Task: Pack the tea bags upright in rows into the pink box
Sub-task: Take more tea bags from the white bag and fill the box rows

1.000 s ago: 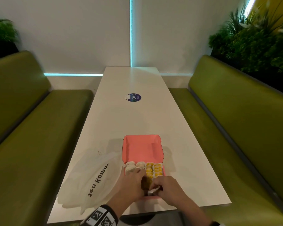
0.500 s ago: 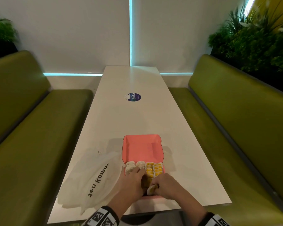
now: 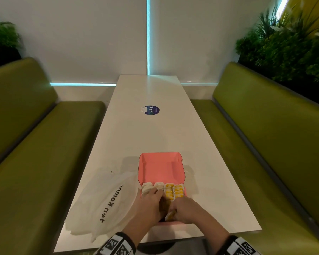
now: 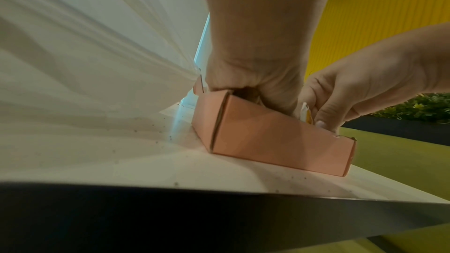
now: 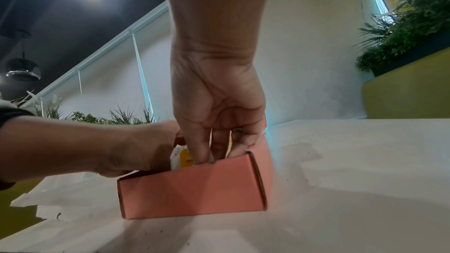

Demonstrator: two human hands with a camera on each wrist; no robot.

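The pink box [image 3: 173, 223] stands near the table's front edge with its lid [image 3: 159, 167] open away from me. White tea bags [image 3: 148, 187] and yellow tea bags [image 3: 174, 190] stand upright in rows at its far end. My left hand [image 3: 151, 203] reaches down into the box, fingers against the packed bags, fingertips hidden. My right hand [image 3: 184, 208] pinches a yellow-and-white tea bag [image 3: 170, 215] and holds it in the near part of the box. That tea bag [image 5: 183, 159] shows above the box wall [image 5: 194, 186] in the right wrist view, and the same tea bag [image 4: 306, 113] in the left wrist view.
A crumpled white plastic bag [image 3: 103, 203] with dark lettering lies just left of the box, touching my left wrist. A round blue sticker [image 3: 151, 110] sits mid-table. Green benches [image 3: 265, 144] flank the white table [image 3: 155, 137]; its front edge is close under my wrists.
My right hand has moved forward and down into the box with the tea bag. The left hand has stayed against the packed rows.
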